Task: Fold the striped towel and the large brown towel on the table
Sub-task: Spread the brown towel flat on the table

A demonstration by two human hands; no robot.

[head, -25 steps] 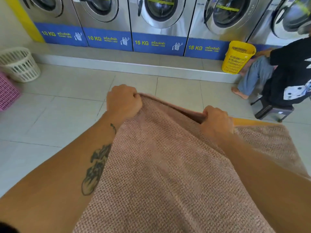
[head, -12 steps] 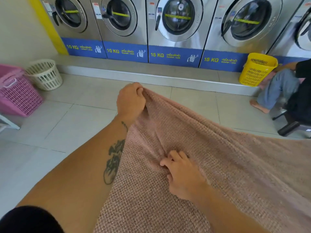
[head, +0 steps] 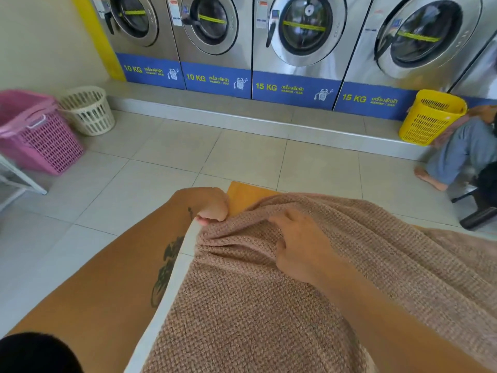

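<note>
The large brown towel [head: 255, 305], a waffle-textured cloth, fills the lower middle and right of the head view and drapes over the yellow-orange table [head: 244, 196], of which only a far corner shows. My left hand [head: 208, 207] grips the towel's near-left corner in a fist, bunching the cloth. My right hand [head: 298, 246] lies on top of the towel just right of that corner, fingers bent and pressing into the folds. The striped towel is not in view.
A row of washing machines [head: 295, 44] lines the far wall on a raised step. A pink basket [head: 40, 135] and a cream basket [head: 88, 111] stand at the left, a yellow basket [head: 430, 117] at the right. A seated person [head: 462, 154] is at the right edge.
My left hand has lowered with the corner toward the table. My right hand let go of the far edge a second ago and has slid up the towel close to my left hand.
</note>
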